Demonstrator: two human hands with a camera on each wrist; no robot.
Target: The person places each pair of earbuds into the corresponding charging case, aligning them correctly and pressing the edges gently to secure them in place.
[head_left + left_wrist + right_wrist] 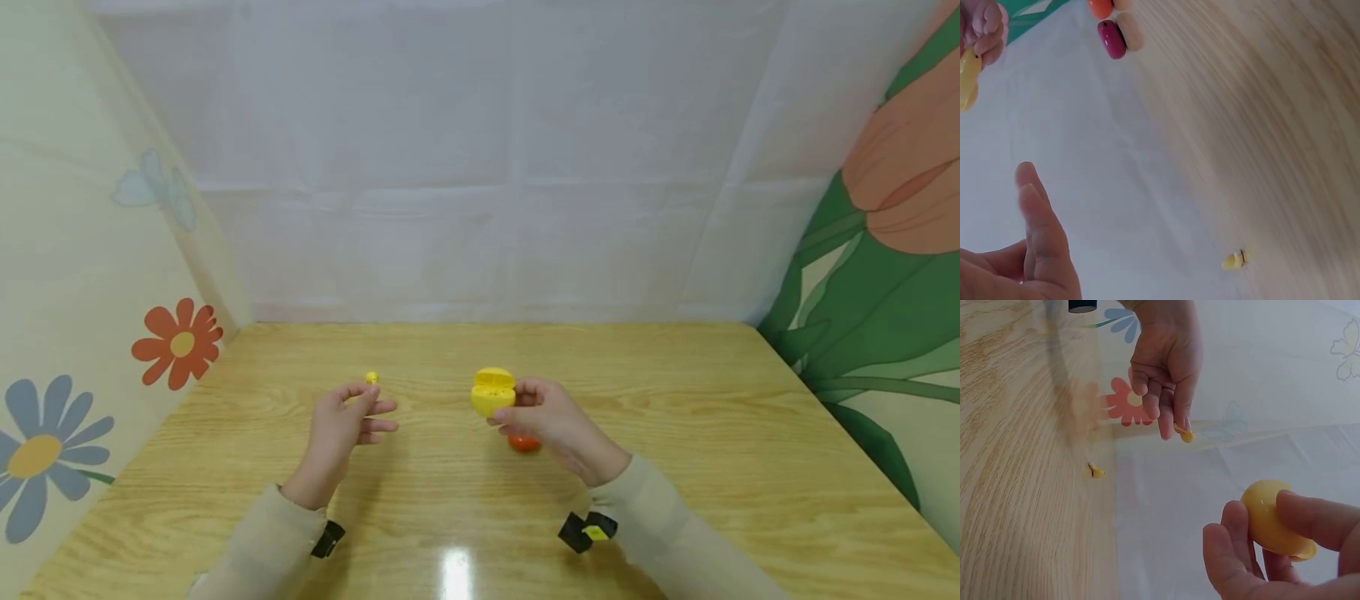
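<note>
In the head view my right hand (551,421) holds a yellow earbud case (492,393), its lid raised, above the table. The same round case (1272,515) sits between thumb and fingers in the right wrist view. My left hand (345,425) is raised to the left of it, and its fingertips pinch a small yellow earbud (1187,435). A second yellow earbud (1096,470) lies on the table beyond the left hand; the left wrist view also shows this loose earbud (1235,259).
A glossy red-orange rounded object (524,442) rests on the wooden table (450,492), partly hidden under the right hand. Beside it in the left wrist view is a magenta oval object (1112,39). A white cloth (480,167) hangs behind; flower-patterned cloths flank both sides.
</note>
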